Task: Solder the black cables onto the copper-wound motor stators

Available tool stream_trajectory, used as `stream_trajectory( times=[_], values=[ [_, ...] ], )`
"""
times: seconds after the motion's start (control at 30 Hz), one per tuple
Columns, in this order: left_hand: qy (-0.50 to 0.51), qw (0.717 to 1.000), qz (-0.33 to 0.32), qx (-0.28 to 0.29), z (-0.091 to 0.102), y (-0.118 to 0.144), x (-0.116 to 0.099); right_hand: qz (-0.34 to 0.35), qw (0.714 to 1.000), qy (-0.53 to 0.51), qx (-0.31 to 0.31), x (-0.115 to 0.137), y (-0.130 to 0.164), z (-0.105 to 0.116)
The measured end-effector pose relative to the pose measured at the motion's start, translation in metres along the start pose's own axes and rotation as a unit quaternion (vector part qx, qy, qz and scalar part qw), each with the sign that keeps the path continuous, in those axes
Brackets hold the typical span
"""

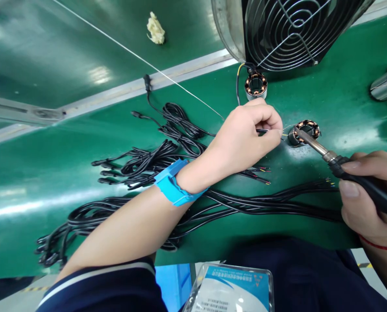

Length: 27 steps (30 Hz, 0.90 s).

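Closest to the camera there's a badge [229,288] in a clear sleeve hanging over dark blue clothing. Just past that, the right hand [367,199] is wrapped tight around a soldering iron [343,167], red string on the wrist, with the metal tip resting on a small copper-wound stator [306,130] on the green bench [34,182]. The left hand [245,134], blue strap [174,182] on its wrist, has its fingers pinched together on a thin black lead [265,131] right beside that stator, the lead's bare end almost at the tip. Bundles of black cables [141,160] lie under and left of the forearm. Further back sits a second stator [256,84], then a fan [294,30] with a wire guard, and a yellowish wad [155,29] on the far belt.
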<state>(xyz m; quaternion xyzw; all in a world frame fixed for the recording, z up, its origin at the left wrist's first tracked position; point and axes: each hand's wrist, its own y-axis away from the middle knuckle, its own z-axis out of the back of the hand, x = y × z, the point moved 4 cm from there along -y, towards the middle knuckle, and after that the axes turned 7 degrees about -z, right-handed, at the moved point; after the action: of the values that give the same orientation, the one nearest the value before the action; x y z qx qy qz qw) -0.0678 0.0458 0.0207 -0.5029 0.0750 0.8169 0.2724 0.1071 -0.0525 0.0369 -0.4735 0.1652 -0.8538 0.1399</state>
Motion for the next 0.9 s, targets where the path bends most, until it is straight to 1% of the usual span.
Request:
stream_trajectory(
  times=[0.1, 0.17, 0.33, 0.57, 0.63, 0.77, 0.9],
  values=[
    [0.0, 1.0, -0.002, 0.002, -0.0009, 0.0004, -0.0006, -0.014, 1.0, -0.006, 0.011, 0.0, -0.0003, -0.001],
    [0.003, 1.0, 0.001, 0.001, -0.0011, 0.0003, -0.0005, -0.018, 1.0, -0.003, 0.003, 0.0001, -0.001, -0.0013],
    [0.024, 1.0, 0.019, 0.004, -0.0006, -0.0007, 0.0005, 0.003, 1.0, 0.001, 0.002, 0.0, -0.0021, -0.0021],
    [0.034, 0.999, 0.027, 0.008, -0.0009, -0.0008, 0.0025, 0.012, 0.999, -0.006, -0.029, -0.003, 0.0022, -0.0015],
    [0.027, 0.999, 0.027, 0.005, -0.001, -0.0009, 0.0034, -0.001, 1.0, -0.013, -0.018, -0.0036, 0.0023, -0.0035],
    [0.021, 0.999, 0.024, 0.006, -0.0018, -0.0007, 0.0039, -0.048, 0.999, -0.008, -0.005, -0.0053, 0.0012, -0.0076],
    [0.029, 0.999, 0.022, 0.001, -0.0018, -0.0004, 0.0035, -0.031, 0.999, -0.005, -0.007, -0.0047, 0.0017, -0.007]
  ],
)
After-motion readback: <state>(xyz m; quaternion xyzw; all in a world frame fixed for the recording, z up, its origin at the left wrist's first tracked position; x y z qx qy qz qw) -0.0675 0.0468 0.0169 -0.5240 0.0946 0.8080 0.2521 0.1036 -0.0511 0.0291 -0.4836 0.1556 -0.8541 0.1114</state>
